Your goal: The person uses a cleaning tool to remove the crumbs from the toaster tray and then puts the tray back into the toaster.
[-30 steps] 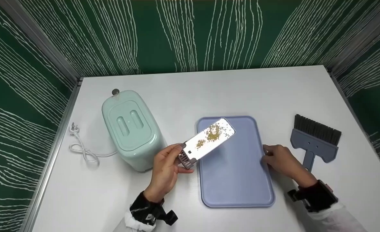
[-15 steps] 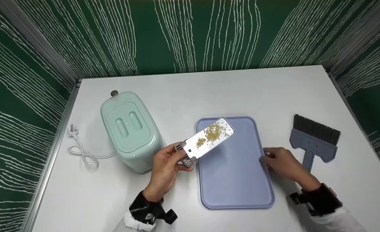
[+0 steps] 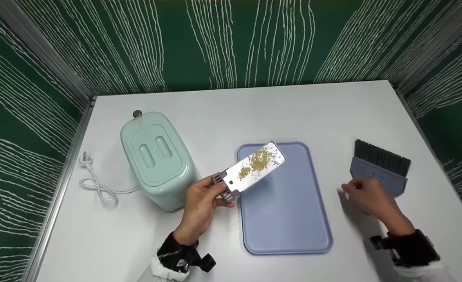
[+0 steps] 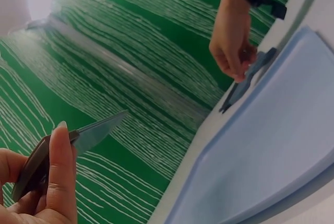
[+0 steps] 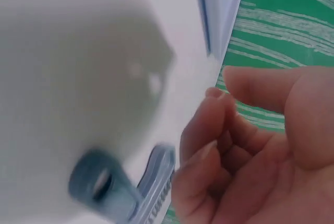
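My left hand [image 3: 199, 213] pinches the grey slotted end of a toaster's crumb tray [image 3: 239, 185], thumb on top. Golden crumbs lie scattered over its white plate. It slants over the left part of a blue tray [image 3: 287, 219], and the left wrist view shows the crumb tray [image 4: 99, 134] edge-on, above the table. My right hand [image 3: 374, 199] is in the air right of the blue tray, fingers loosely curled around nothing. Below it lies a small dustpan brush [image 3: 378, 176] with dark bristles; the hand hides its handle in the head view, but the brush handle [image 5: 117, 190] shows in the right wrist view.
A mint-green toaster [image 3: 164, 156] with its lid on stands left of the blue tray, near my left hand. Its white cord and plug [image 3: 98, 184] lie farther left. Green walls with white lines surround the white table [image 3: 293, 113] at the back and sides.
My right hand has let go of the blue tray's right edge and moved right, over the brush handle. My left hand keeps the crumb tray in nearly the same place, its thumb shifted along the slotted end.
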`<state>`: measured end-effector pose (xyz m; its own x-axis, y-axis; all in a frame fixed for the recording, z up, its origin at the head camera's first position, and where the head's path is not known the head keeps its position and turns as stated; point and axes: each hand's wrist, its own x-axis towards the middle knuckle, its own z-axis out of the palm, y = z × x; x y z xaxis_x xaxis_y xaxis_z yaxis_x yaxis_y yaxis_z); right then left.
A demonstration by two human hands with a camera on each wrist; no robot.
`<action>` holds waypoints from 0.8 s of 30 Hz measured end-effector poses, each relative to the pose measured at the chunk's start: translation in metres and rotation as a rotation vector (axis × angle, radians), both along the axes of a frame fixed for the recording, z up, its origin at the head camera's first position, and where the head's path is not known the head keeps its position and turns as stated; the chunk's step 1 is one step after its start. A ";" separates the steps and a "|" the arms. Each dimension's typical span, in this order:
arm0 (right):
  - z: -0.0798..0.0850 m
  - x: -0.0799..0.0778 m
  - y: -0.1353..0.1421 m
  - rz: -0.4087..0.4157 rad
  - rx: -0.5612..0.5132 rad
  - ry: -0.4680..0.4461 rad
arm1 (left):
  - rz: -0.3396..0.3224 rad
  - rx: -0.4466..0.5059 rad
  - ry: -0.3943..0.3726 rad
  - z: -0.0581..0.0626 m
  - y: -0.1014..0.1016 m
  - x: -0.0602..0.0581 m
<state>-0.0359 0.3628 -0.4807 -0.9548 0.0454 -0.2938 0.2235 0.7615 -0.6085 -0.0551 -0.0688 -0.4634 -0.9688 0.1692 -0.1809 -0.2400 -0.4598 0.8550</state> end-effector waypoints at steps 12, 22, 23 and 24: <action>0.002 0.011 0.030 -0.072 0.195 0.000 | 0.005 0.014 -0.005 0.001 -0.001 0.000; -0.008 0.020 0.039 -0.167 0.266 -0.051 | 0.008 0.026 0.003 0.001 0.000 -0.001; -0.009 0.021 0.040 -0.163 0.253 -0.067 | 0.010 0.023 0.004 0.001 0.000 -0.001; -0.009 0.021 0.040 -0.159 0.241 -0.083 | 0.012 0.021 0.004 0.001 0.000 -0.001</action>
